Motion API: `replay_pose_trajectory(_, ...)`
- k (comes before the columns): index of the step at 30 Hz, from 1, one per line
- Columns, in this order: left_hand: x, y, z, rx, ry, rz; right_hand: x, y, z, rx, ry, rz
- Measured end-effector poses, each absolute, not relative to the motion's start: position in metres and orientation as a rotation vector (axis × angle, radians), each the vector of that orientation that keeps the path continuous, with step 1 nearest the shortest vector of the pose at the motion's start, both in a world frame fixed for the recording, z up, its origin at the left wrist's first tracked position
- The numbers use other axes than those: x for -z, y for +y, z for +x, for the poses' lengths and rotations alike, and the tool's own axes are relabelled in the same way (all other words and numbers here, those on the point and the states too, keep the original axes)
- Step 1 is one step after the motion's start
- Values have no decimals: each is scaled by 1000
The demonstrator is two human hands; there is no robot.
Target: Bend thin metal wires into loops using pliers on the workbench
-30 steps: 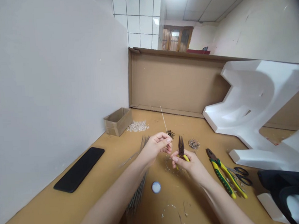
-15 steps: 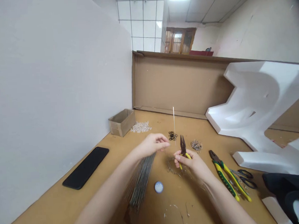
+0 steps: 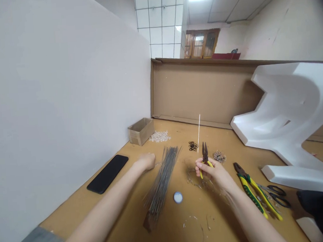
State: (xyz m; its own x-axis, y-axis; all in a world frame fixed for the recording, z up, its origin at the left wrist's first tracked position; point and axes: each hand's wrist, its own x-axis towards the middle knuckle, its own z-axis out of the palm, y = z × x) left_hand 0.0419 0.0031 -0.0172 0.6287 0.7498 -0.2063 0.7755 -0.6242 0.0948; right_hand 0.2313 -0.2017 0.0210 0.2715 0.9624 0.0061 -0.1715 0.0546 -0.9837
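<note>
My right hand (image 3: 215,173) is closed around needle-nose pliers (image 3: 205,153) with yellow handles, their jaws pointing up. A thin bright straight wire (image 3: 199,133) rises from the fingertips of that hand. My left hand (image 3: 147,161) is low over the table, fingers curled, just left of a bundle of grey wires (image 3: 165,181). Its fingertips are mostly hidden, and what they hold, if anything, I cannot make out. Black rings (image 3: 192,146) and a small heap of bent metal pieces (image 3: 219,156) lie beyond my right hand.
A small cardboard box (image 3: 141,132) stands beside a pile of clear bits (image 3: 159,136). Left is a black flat slab (image 3: 108,174). Larger pliers (image 3: 256,191), scissors (image 3: 279,195) and white foam (image 3: 284,105) are right. A round blue-white lid (image 3: 178,197) sits in front.
My left hand has moved left and down, away from my right hand to the far side of the wire bundle. My right hand still holds the pliers; the upright wire leans slightly more. The view has shifted.
</note>
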Motion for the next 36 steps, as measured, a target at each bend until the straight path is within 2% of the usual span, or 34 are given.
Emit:
replay_pose_trajectory(18,12,20,27,38,1080,2383,-21,-203,231,-1098,-895,-1148)
replay_pose_trajectory(24,-30,-29,48,-184,715,2181,-24,-204,226,-1182,-822,-1084)
replay_pose_trajectory(28,-55,-76,79,-293,308,1777,-24,-205,225,-1190,-857,-1109)
replay_pose_trajectory(36,-46,-87,105,-399,277,1628,-27,-206,223,-1161,-976,-1177)
